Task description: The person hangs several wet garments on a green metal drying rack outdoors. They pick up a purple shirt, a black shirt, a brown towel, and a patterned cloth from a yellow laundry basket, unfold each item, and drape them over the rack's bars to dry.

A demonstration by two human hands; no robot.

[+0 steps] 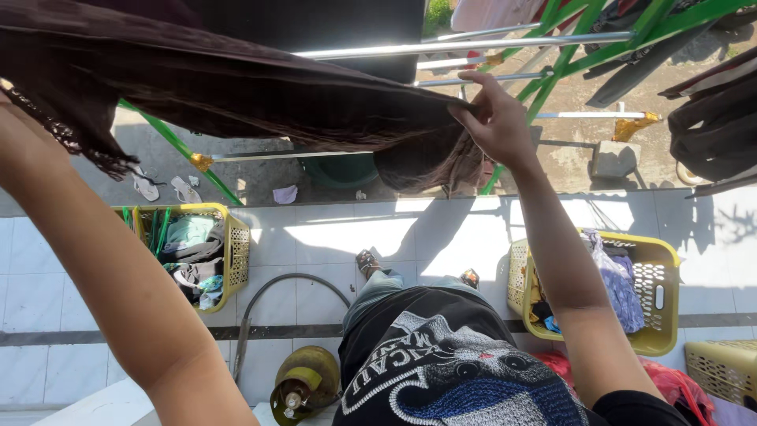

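Two arms reach up to a dark brown fringed cloth (pixel 236 87) draped over the silver metal rail (pixel 465 47) of a green drying rack. Right hand (pixel 493 118) pinches the cloth's edge just below that rail, fingers closed on it. Left hand is out of view, its grip impossible to tell. Far below the rail, yellow plastic laundry baskets (pixel 654 300) sit on the white tiled floor (pixel 394 237).

Strong daylight is hitting the scene from above, blowing out patches on the white tiled floor (pixel 315 237) near the middle. Hard-edged shadows are falling across the tiles. The dark brown cloth (pixel 236 87) is reading nearly black, with detail crushed. The left forearm (pixel 110 276) is looming large and slightly soft at close range. Wide-angle distortion is bending the metal rods (pixel 465 47) and stretching the edges. Focus is otherwise holding sharp.
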